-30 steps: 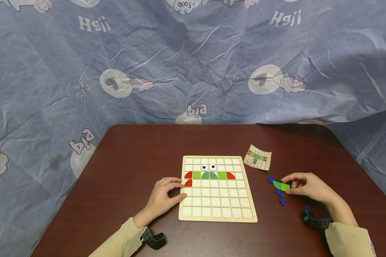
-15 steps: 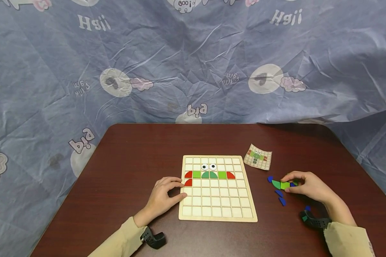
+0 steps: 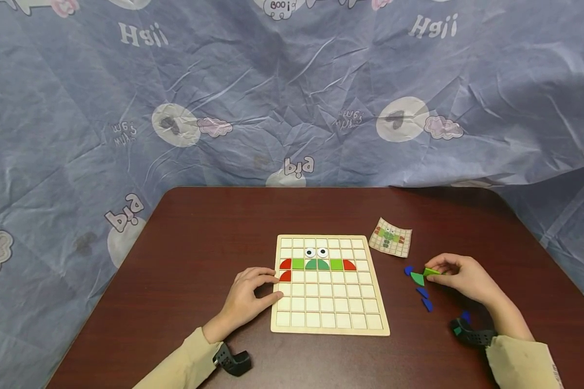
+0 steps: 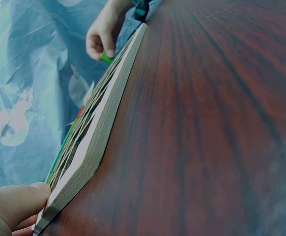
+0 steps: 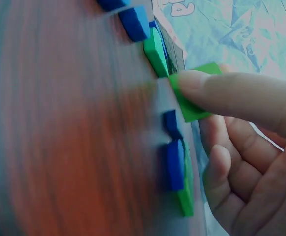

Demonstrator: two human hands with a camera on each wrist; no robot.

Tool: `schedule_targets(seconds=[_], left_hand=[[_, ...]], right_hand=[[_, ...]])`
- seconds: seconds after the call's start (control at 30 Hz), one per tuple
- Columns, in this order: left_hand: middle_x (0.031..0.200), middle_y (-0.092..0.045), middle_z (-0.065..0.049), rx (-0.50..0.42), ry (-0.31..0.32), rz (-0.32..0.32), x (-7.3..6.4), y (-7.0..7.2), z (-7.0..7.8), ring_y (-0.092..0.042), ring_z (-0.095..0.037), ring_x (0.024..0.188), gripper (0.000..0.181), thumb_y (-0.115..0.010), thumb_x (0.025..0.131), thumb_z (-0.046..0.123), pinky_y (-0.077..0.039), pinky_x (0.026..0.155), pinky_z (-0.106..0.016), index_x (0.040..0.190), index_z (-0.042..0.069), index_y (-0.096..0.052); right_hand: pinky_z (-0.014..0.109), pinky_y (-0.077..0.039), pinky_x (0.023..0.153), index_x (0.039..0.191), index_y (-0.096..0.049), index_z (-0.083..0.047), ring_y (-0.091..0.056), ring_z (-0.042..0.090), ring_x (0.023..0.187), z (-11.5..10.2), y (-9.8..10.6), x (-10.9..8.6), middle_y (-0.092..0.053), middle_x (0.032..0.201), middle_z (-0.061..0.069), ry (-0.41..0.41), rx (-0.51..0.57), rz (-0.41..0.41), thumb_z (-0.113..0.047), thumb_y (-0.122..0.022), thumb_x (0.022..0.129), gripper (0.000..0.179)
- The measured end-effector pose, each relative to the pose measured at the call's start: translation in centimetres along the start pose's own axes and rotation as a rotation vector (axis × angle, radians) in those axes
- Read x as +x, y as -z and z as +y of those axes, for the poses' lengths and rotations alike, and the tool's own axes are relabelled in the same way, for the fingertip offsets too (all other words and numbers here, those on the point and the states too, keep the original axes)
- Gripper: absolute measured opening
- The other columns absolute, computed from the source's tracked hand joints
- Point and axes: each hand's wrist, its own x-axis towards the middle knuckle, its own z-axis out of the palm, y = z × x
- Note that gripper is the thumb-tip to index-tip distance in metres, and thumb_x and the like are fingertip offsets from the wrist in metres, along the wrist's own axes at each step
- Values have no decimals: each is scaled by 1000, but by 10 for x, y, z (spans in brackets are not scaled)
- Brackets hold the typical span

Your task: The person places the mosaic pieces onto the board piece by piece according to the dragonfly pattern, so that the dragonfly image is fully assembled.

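Observation:
In the head view my left hand (image 3: 248,297) rests at the left edge of a pale wooden grid board (image 3: 321,308), thumb and fingertips touching its rim. The board carries two googly-eye pieces (image 3: 316,252), red quarter-round tiles (image 3: 349,265), light green squares (image 3: 336,264) and darker green quarter-rounds (image 3: 317,264). To the right of the board, my right hand (image 3: 459,275) pinches a light green square tile (image 5: 194,96) between thumb and fingers, tilted above the table. A green quarter-round tile (image 3: 417,279) lies just left of that hand.
Several blue pieces (image 3: 426,304) lie scattered around the right hand; the right wrist view shows another green piece (image 5: 185,202) behind blue ones. A pattern card (image 3: 390,237) lies beyond the board's right side. A printed cloth (image 3: 292,97) hangs behind the dark table (image 3: 214,227).
My right hand has lifted and tilted the light green square away from beside the green quarter-round. The left hand and the board stay in place.

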Motion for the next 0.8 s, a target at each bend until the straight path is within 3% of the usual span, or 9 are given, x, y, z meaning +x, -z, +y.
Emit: schedule_targets(seconds=[0.4, 0.8], left_hand=[[110, -63, 1, 5, 0, 4, 0, -1, -2, -54, -16, 106, 27, -78, 76, 31, -38, 91, -45, 97, 14, -73], [109, -63, 1, 2, -3, 8, 1, -1, -1, -54, -15, 106, 26, -78, 76, 29, -38, 91, -45, 96, 14, -73]], right_hand=[[22, -51, 63, 102, -69, -10, -63, 4, 76, -34, -4, 13, -68, 92, 4, 39, 33, 52, -22, -73, 83, 23], [27, -51, 63, 105, -68, -7, -68, 26, 76, -76, -29, 43, -69, 90, 10, 20, 185, -37, -24, -71, 85, 27]])
